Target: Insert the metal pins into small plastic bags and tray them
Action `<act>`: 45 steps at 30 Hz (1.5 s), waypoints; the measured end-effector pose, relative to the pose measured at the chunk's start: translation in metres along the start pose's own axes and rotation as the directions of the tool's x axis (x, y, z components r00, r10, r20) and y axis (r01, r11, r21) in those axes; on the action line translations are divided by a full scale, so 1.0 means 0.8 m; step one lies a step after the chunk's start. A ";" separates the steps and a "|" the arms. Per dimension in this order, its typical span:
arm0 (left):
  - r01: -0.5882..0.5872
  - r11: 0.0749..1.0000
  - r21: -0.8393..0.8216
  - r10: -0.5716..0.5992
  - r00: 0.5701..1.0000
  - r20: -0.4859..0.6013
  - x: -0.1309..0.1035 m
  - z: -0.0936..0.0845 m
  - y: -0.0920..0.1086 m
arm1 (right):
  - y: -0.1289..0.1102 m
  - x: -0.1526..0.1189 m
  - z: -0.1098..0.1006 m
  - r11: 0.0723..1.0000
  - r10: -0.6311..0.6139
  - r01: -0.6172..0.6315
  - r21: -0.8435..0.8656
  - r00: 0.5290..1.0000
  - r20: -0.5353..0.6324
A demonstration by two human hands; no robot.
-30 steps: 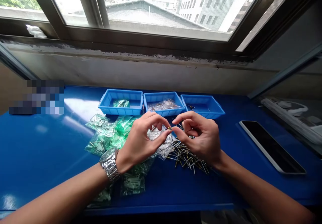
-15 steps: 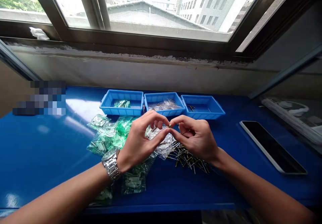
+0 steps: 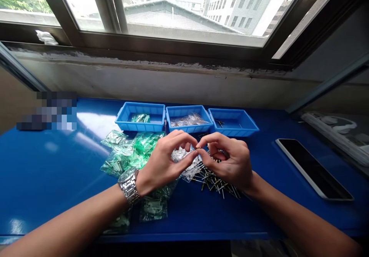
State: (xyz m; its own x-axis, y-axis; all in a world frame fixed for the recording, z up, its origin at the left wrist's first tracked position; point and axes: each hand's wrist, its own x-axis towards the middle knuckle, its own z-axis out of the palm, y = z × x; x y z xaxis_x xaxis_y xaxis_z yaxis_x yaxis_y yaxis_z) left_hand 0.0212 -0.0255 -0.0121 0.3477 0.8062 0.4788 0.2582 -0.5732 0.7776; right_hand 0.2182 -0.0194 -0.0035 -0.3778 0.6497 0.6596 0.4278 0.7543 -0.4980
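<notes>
My left hand, with a metal watch on its wrist, and my right hand meet fingertip to fingertip in the middle of the view. Both pinch at the same spot, on something too small to make out. Beneath and beside my right hand lies a loose pile of thin metal pins. Clear plastic bags show between the hands. Green plastic bags with pale parts are spread left of and under my left hand.
Three blue bins stand in a row behind the hands: the left holds a green bag, the middle clear bags, the right a few pins. A phone lies at the right on the blue table.
My right hand has shifted slightly right, and its fingers are a little more curled. The small brass-coloured piece seen between the fingertips earlier is now hardly visible.
</notes>
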 end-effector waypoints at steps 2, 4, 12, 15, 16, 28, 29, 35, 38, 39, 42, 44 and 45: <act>-0.003 1.000 -0.003 0.003 1.000 0.007 -0.001 0.000 0.000 | -0.001 0.000 0.000 1.000 -0.015 0.015 0.005 1.000 0.004; 0.006 1.000 0.001 -0.006 1.000 -0.016 -0.001 -0.001 0.001 | -0.001 0.001 -0.001 1.000 -0.001 0.001 -0.005 1.000 -0.011; -0.007 1.000 -0.027 0.003 0.988 -0.157 -0.001 -0.002 0.000 | 0.004 0.003 0.000 0.995 0.094 -0.094 0.010 0.995 0.030; -0.023 1.000 -0.015 0.021 0.989 -0.146 -0.002 -0.002 0.000 | 0.008 0.002 0.003 0.994 0.094 -0.100 0.051 0.990 0.110; -0.026 1.000 -0.010 0.025 0.990 -0.140 -0.002 -0.002 0.000 | 0.009 0.002 0.004 0.993 0.093 -0.101 0.058 0.988 0.126; -0.016 1.000 0.025 0.020 0.988 -0.150 -0.002 -0.002 0.000 | 0.004 0.001 0.001 0.999 0.048 -0.047 0.016 0.998 -0.044; -0.014 1.000 0.025 0.017 0.991 -0.136 -0.002 -0.001 0.000 | 0.004 0.000 0.001 0.999 0.035 -0.034 0.018 0.998 -0.048; -0.059 0.998 0.032 0.060 0.998 -0.020 -0.001 0.003 -0.001 | 0.004 -0.001 0.003 0.998 -0.053 0.054 0.044 0.998 -0.033; -0.067 0.997 0.034 0.068 0.998 -0.006 0.000 0.003 -0.002 | 0.004 -0.001 0.003 0.997 -0.058 0.059 0.052 0.998 -0.023; -0.064 0.997 0.031 0.065 0.998 -0.017 0.000 0.002 -0.002 | 0.004 0.000 0.003 0.997 -0.049 0.051 0.052 0.998 -0.025; -0.055 0.998 0.028 0.057 0.995 -0.081 0.000 0.001 -0.001 | 0.004 0.000 0.001 0.999 -0.006 0.009 0.051 0.999 -0.049; -0.050 0.998 0.028 0.054 0.990 -0.129 -0.001 0.001 -0.001 | 0.004 0.000 0.001 0.999 0.027 -0.025 0.048 0.998 -0.055; -0.051 0.998 0.026 0.054 0.988 -0.148 -0.001 0.000 -0.001 | 0.005 0.000 0.001 0.998 0.041 -0.039 0.046 0.998 -0.047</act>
State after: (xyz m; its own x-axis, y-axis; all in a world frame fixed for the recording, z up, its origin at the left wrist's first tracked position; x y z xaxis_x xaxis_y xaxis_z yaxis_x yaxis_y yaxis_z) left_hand 0.0210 -0.0256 -0.0134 0.2240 0.7867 0.5753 0.2638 -0.6172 0.7413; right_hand 0.2194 -0.0164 -0.0057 -0.3205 0.6753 0.6643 0.4041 0.7317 -0.5489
